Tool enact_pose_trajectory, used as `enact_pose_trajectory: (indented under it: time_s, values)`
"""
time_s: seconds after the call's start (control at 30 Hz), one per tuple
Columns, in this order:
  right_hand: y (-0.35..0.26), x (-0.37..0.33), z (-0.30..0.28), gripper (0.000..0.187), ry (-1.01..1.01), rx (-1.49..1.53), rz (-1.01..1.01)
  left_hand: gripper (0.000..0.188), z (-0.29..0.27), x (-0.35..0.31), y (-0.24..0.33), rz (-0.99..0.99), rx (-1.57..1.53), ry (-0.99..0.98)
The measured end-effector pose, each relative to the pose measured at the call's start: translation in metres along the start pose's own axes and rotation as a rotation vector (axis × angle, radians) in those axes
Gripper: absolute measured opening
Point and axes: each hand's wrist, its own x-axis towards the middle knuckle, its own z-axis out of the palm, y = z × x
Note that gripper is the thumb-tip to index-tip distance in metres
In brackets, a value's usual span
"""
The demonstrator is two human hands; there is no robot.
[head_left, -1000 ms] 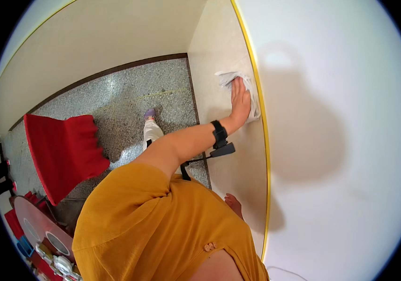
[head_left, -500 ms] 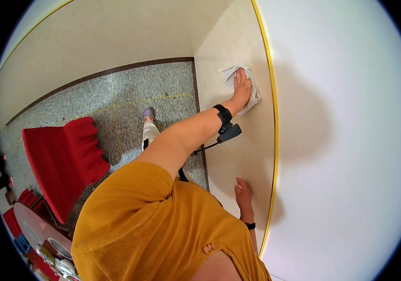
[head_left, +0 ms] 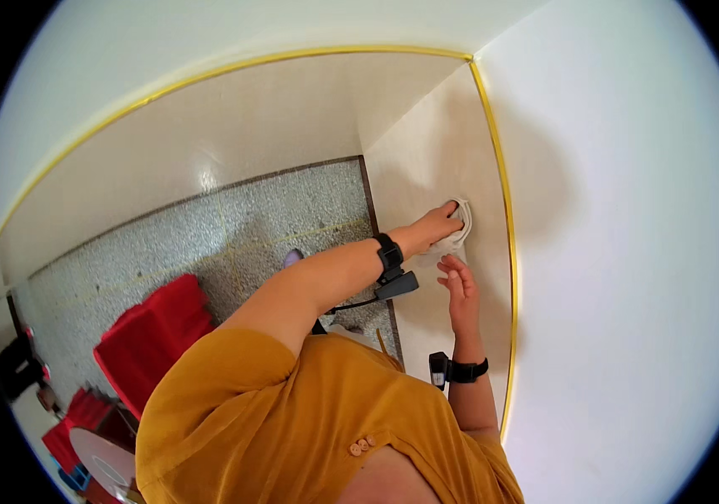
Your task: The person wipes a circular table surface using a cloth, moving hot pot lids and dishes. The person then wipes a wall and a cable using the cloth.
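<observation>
My left hand (head_left: pixel 433 230) has its fingers curled round a bunched white cloth (head_left: pixel 453 244) beside the beige lower wall panel (head_left: pixel 485 277). Part of the cloth is hidden behind the fingers. Just below it, my right hand (head_left: pixel 462 290) is raised with bent, parted fingers and nothing visible in it. Its fingertips come close to the cloth's lower end; whether they touch it, I cannot tell. Each wrist wears a black strap with a small dark device.
A yellow trim strip (head_left: pixel 506 218) tops the beige panel, with white wall (head_left: pixel 628 252) beyond. The two walls meet in a corner ahead. On the speckled floor (head_left: pixel 166 244) at left stands a red-covered chair (head_left: pixel 158 336). A round table (head_left: pixel 103 462) sits at lower left.
My left hand has drawn the cloth back toward me, and the cloth is now bunched instead of flat under the palm. My right hand has risen toward it. The view has shifted toward the corner.
</observation>
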Motion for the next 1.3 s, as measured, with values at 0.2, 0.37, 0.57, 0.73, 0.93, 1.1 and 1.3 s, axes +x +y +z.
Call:
enact_pose_trajectory:
  time_s: [0.2, 0.37, 0.57, 0.73, 0.93, 1.1, 1.3]
  values:
    - [-0.020, 0.022, 0.036, 0.044, 0.225, 0.229, -0.035, 0.047, -0.010, -0.039, 0.022, -0.025, -0.086, -0.078]
    - [-0.018, 0.043, 0.068, 0.040, -0.004, 0.847, 0.139, 0.043, -0.030, -0.071, 0.008, 0.037, 0.204, -0.010]
    - [-0.087, 0.146, 0.152, 0.025, -0.063, 0.974, 0.371, 0.049, -0.134, -0.139, 0.132, 0.137, 0.255, 0.076]
    - [-0.150, 0.189, 0.144, 0.031, 0.040, 0.842, 0.149, 0.046, -0.158, -0.174, 0.155, 0.369, 0.271, 0.454]
    - [-0.208, 0.244, 0.143, 0.039, 0.168, 0.596, -0.282, 0.046, -0.214, -0.225, 0.121, 0.148, 0.069, 0.463]
    - [-0.188, 0.302, 0.173, 0.045, 0.337, 0.455, -0.269, 0.047, -0.240, -0.276, 0.087, 0.072, 0.003, 0.527]
    - [-0.175, 0.300, 0.231, 0.043, 0.374, 0.074, -0.427, 0.044, -0.289, -0.311, 0.051, -0.004, -0.104, 0.672]
